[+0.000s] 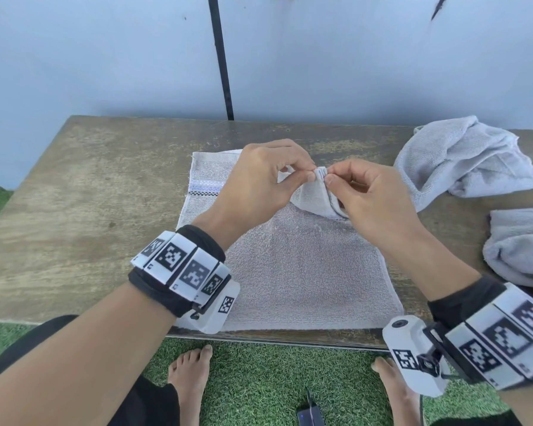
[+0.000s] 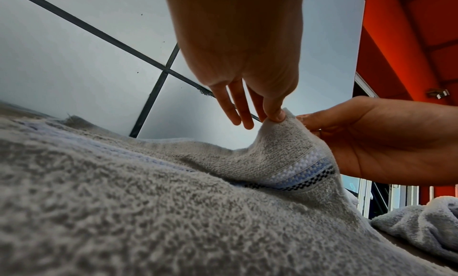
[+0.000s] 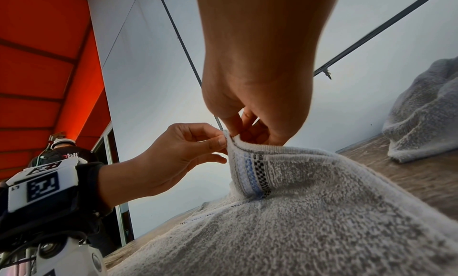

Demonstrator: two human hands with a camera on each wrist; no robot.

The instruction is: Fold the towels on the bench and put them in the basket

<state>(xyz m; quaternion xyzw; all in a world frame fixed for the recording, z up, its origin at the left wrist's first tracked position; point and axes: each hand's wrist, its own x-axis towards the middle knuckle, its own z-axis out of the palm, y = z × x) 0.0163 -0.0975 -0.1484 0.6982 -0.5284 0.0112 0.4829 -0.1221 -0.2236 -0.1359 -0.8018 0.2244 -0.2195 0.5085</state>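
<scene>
Grey towel [image 1: 302, 272] lies flat mid-bench, its striped 1 o'clock corner lifted; crumpled towels [image 1: 462, 158] at 3 o'clock.

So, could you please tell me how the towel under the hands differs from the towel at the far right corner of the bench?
The spread towel lies mostly flat on the bench, while the far-right towel sits crumpled in a heap. The left hand and right hand pinch one lifted corner of the spread towel; nothing touches the far-right towel. A blue and checkered stripe shows on the spread towel, none on the far-right towel. Both are pale grey terry cloth.
</scene>
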